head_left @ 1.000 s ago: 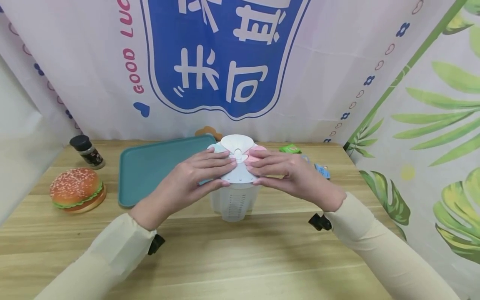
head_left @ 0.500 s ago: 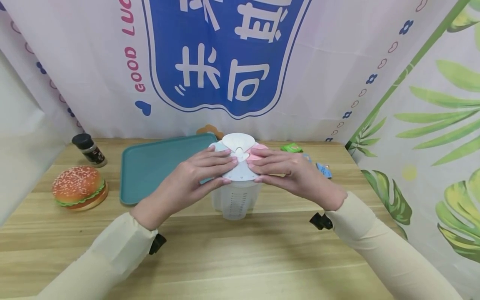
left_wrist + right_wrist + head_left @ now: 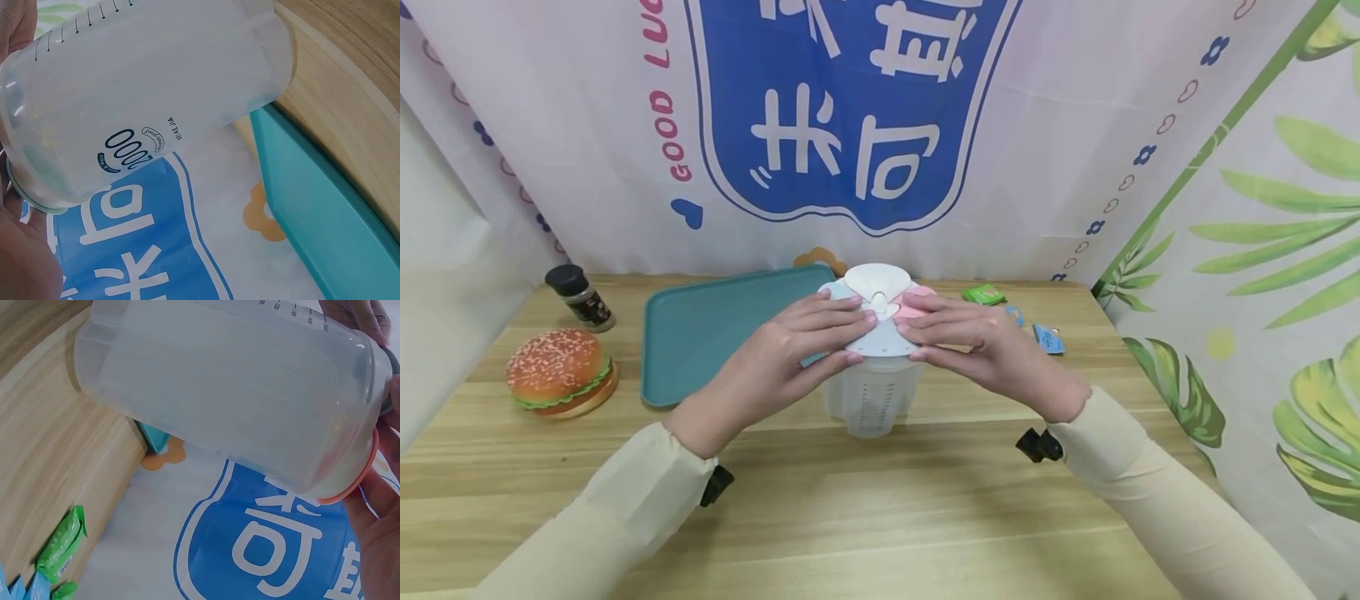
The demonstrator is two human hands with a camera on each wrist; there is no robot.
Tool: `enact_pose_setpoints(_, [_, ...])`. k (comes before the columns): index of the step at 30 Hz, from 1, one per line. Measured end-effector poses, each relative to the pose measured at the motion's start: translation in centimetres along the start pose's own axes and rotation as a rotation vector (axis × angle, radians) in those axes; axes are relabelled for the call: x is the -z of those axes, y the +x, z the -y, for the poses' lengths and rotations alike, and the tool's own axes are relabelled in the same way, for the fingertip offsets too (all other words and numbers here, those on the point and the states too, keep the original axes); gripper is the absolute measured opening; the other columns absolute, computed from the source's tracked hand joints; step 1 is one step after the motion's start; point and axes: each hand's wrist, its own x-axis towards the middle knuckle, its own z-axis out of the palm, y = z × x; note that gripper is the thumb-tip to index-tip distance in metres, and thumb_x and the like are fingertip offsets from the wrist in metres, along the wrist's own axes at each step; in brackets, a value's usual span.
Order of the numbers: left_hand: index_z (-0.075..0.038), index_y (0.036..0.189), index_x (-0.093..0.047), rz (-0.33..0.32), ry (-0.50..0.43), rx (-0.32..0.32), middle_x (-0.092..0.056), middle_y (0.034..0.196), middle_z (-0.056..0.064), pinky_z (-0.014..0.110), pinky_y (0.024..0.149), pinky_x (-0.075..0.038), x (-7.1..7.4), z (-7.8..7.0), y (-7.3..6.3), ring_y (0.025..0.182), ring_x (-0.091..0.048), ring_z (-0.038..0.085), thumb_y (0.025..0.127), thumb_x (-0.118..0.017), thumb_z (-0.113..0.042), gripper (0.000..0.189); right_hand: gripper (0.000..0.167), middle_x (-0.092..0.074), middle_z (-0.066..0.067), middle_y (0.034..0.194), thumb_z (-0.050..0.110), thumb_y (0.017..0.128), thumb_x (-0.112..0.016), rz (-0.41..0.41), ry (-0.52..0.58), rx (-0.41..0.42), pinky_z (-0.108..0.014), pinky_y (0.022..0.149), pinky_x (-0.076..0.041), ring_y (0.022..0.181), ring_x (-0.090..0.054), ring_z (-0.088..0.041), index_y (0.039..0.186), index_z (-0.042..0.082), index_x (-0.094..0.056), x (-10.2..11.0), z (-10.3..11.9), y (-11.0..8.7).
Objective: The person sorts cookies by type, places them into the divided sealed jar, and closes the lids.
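Observation:
A translucent plastic food storage canister [image 3: 874,400] with scale marks stands upright on the table. Its lid [image 3: 883,340] has several petal-like flaps in white, pale blue and pink. My left hand [image 3: 797,342] grips the left side of this lid, fingers on top and thumb at the front edge. On the opposite side, my right hand [image 3: 973,337] holds the lid the same way. In the left wrist view the canister wall [image 3: 150,81] bears "2000" print. Seen from the right wrist, fingers [image 3: 375,494] lie at the lid's orange-red rim. The canister looks cloudy; its contents cannot be made out.
Behind my left hand lies a teal tray [image 3: 700,325]. A toy hamburger [image 3: 560,372] and a black-capped seasoning jar [image 3: 580,297] stand at the left. Green [image 3: 985,294] and blue packets [image 3: 1048,339] lie back right. A printed curtain [image 3: 1000,167] hangs behind the table.
Both hands keep their places on the lid, and the canister stays put. Only the head view has shifted very slightly.

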Motion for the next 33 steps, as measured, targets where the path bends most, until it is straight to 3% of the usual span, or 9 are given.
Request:
enact_pose_setpoints(17, [-0.016,0.153,-0.054,0.022,0.023,0.037,-0.063,0.151,0.005,0.050,0.130,-0.034,-0.2,0.0,-0.2,0.144,-0.056,0.027,0.097,-0.076,-0.027,0.061,0.033,-0.072,-0.011,0.137,0.000,0.097,-0.071,-0.074,0.088,-0.144,-0.025,0.116,-0.049,0.137,-0.064,-0.025,0.129,0.005,-0.074,-0.2,0.0,0.4])
enact_pose_setpoints(22, [-0.017,0.161,-0.042,0.028,0.003,0.074,-0.062,0.150,0.005,0.053,0.129,-0.035,-0.2,-0.1,-0.2,0.142,-0.056,0.026,0.098,-0.075,-0.028,0.072,0.030,-0.075,-0.011,0.132,-0.001,0.099,-0.067,-0.098,0.075,-0.146,-0.030,0.113,-0.053,0.130,-0.068,-0.025,0.128,0.005,-0.074,-0.1,0.1,0.9])
enact_pose_setpoints(28, [-0.021,0.165,-0.033,0.034,-0.027,0.103,-0.061,0.150,0.006,0.055,0.127,-0.038,-0.2,-0.2,-0.3,0.142,-0.055,0.026,0.098,-0.075,-0.028,0.080,0.024,-0.079,-0.012,0.122,0.002,0.102,-0.064,-0.137,0.036,-0.204,-0.037,0.104,-0.060,0.117,-0.075,-0.025,0.123,0.003,-0.076,-0.2,0.1,1.3])
enact_pose_setpoints(33, [-0.021,0.166,-0.031,0.030,-0.061,0.114,-0.057,0.155,0.007,0.055,0.125,-0.040,-0.2,-0.2,-0.3,0.145,-0.053,0.026,0.097,-0.076,-0.027,0.083,0.023,-0.080,-0.012,0.117,0.006,0.104,-0.062,-0.163,0.067,-0.262,-0.033,0.097,-0.063,0.110,-0.076,-0.023,0.123,0.001,-0.075,-0.3,0.2,1.7])
